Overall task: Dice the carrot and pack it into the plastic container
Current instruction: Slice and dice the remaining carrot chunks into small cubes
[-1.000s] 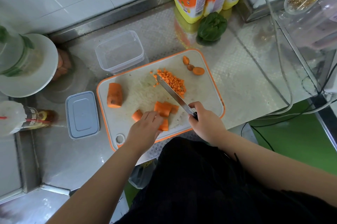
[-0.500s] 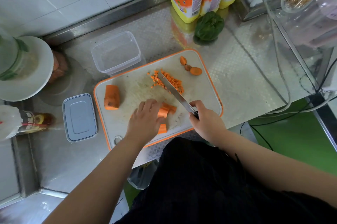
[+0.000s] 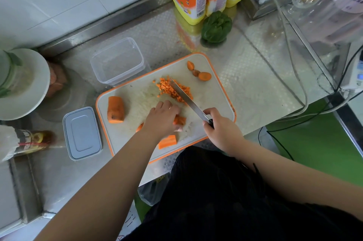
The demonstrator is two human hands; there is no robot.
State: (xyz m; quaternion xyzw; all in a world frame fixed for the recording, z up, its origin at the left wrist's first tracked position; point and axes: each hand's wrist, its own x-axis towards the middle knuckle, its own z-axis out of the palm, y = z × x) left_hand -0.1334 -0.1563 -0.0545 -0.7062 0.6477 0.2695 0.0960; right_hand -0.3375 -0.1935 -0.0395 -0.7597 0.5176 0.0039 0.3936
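The left hand (image 3: 163, 119) is curled over some carrot strips (image 3: 179, 120) on the cutting board (image 3: 216, 91), and the right hand (image 3: 220, 125) grips the knife (image 3: 186, 99) beside the pile of tiny carrot bits (image 3: 172, 89). Tuck fingertips back and cut small, even pieces. The plastic box (image 3: 117, 60) sits with nothing in it just behind the board.
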